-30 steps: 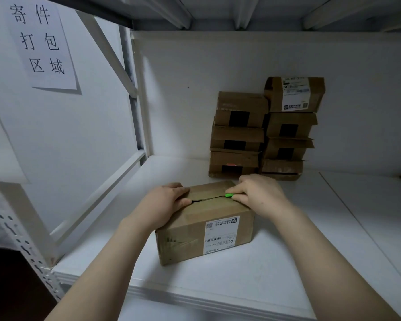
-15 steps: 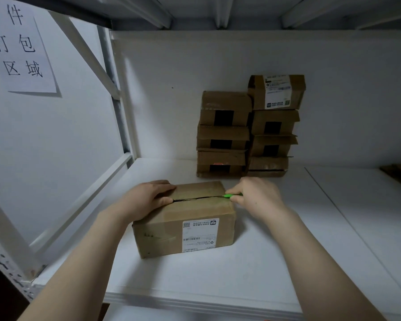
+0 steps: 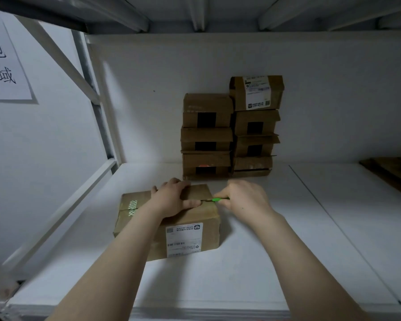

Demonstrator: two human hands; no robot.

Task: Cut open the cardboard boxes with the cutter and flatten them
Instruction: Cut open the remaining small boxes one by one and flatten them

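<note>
Cutter (image 3: 215,199), gripped by right hand (image 3: 245,200), points left along box (image 3: 210,232) seam; left hand (image 3: 171,200) flat.

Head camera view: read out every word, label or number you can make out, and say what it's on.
"包": white paper sign on the left wall.
"域": same sign, below it; its other characters are cut off.
Too blurred to read: shipping label on the near box.
Too blurred to read: second label on the top stacked box.
</note>
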